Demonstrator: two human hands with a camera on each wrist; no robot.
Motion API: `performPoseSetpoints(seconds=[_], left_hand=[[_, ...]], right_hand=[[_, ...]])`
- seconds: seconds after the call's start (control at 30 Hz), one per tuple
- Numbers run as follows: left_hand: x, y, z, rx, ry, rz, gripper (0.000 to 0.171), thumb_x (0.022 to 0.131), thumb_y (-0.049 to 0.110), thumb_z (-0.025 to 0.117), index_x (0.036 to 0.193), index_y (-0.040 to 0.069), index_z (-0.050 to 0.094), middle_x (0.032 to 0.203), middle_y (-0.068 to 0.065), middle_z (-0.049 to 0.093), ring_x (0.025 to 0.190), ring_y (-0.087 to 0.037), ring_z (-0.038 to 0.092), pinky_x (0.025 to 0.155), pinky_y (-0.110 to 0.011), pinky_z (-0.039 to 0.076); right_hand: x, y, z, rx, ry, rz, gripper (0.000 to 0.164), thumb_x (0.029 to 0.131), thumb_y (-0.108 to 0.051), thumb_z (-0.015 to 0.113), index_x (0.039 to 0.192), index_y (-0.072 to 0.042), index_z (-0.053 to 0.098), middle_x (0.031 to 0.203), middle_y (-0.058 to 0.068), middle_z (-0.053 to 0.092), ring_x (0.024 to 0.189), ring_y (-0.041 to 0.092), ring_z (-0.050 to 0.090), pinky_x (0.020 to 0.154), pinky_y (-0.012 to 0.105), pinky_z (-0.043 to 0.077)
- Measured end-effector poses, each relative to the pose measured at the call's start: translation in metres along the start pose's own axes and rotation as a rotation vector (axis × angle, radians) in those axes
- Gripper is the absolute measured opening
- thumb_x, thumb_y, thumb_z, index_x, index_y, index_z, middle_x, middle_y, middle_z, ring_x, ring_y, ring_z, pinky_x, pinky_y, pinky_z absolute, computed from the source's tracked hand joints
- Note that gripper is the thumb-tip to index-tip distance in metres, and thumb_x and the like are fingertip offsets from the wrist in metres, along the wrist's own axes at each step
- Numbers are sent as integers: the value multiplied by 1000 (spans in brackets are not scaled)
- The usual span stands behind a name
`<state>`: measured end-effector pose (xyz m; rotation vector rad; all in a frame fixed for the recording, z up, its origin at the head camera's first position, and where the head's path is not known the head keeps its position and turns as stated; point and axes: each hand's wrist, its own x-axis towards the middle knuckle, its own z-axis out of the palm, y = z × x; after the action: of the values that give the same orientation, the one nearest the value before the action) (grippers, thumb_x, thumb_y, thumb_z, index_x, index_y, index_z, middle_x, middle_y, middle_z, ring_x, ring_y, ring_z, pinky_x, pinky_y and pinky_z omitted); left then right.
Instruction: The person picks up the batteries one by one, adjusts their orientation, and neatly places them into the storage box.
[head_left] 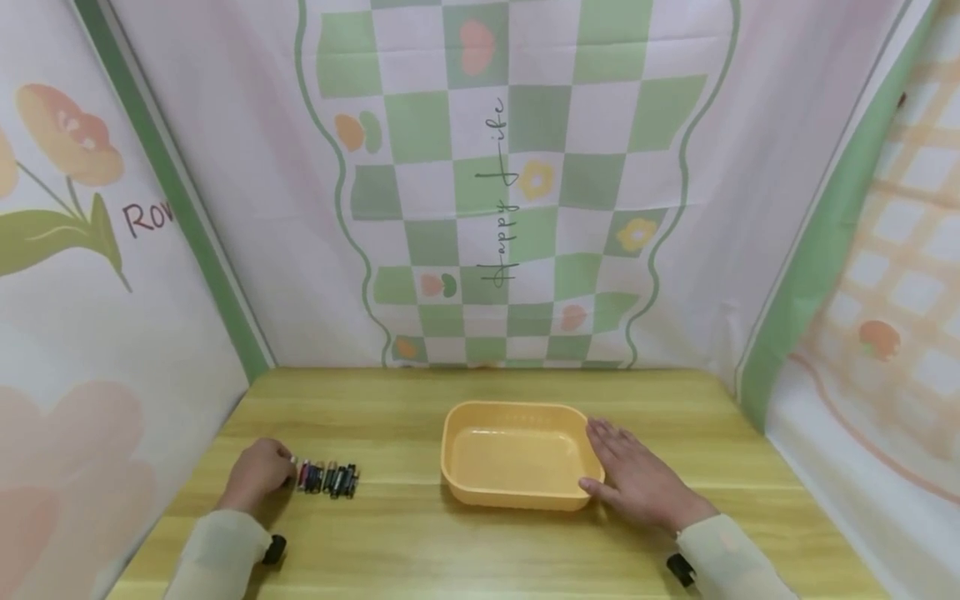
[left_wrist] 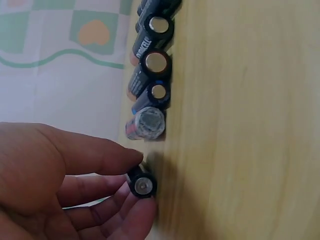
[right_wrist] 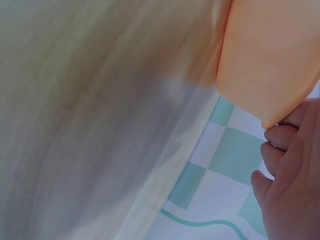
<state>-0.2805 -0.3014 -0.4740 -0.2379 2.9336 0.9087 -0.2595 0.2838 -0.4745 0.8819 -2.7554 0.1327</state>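
My left hand (head_left: 257, 477) pinches a small dark battery (left_wrist: 143, 185) between its fingers at the left end of a row of batteries (head_left: 328, 479). In the left wrist view that battery's flat end faces the camera, and the nearest one in the row is a silvery-ended battery (left_wrist: 150, 123). Dark batteries, one of them a Duracell (left_wrist: 150, 42), lie side by side beyond it. To the right, a yellow plastic basin (head_left: 517, 500) stands with nothing in it. My right hand (head_left: 647, 482) rests at its right side, fingers extended along the rim and thumb at the near corner.
A wood-grain table (head_left: 375, 550) carries everything. Behind it hangs a green-and-white checked curtain (head_left: 480, 183), with more printed cloth on the left (head_left: 90, 333) and right sides. Table surface lies between the batteries and the basin.
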Motion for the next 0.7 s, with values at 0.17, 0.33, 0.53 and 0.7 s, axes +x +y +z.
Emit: performPoseSetpoints(seconds=[0.17, 0.33, 0.53, 0.7], left_hand=[[0, -3, -1, -27, -18, 11, 14, 82, 6, 65, 91, -5, 66, 84, -11, 64, 76, -27, 58, 66, -44, 53], [0, -12, -1, -199, -44, 11, 16, 85, 5, 63, 93, -9, 66, 83, -10, 64, 74, -24, 59, 65, -40, 55], [4, -23, 1, -421, -75, -24, 26, 89, 2, 63, 107, -16, 60, 92, -14, 65, 77, -20, 62, 66, -33, 59], [6, -26, 0, -591, -114, -67, 37, 95, 4, 58, 123, -19, 49, 103, -19, 62, 79, -19, 63, 71, -33, 59]], right_hand=[[0, 1, 2, 9, -12, 7, 82, 98, -54, 47, 148, 8, 26, 154, 23, 25, 141, 36, 25, 113, 54, 24], [0, 1, 2, 19, -41, 23, 83, 98, -56, 45, 149, 7, 25, 155, 21, 23, 142, 35, 22, 114, 53, 21], [1, 2, 3, 23, -35, 23, 83, 98, -55, 45, 148, 8, 26, 155, 21, 23, 142, 36, 24, 114, 53, 21], [1, 4, 5, 7, -45, 28, 84, 99, -56, 43, 149, 7, 25, 156, 20, 21, 143, 34, 22, 115, 52, 20]])
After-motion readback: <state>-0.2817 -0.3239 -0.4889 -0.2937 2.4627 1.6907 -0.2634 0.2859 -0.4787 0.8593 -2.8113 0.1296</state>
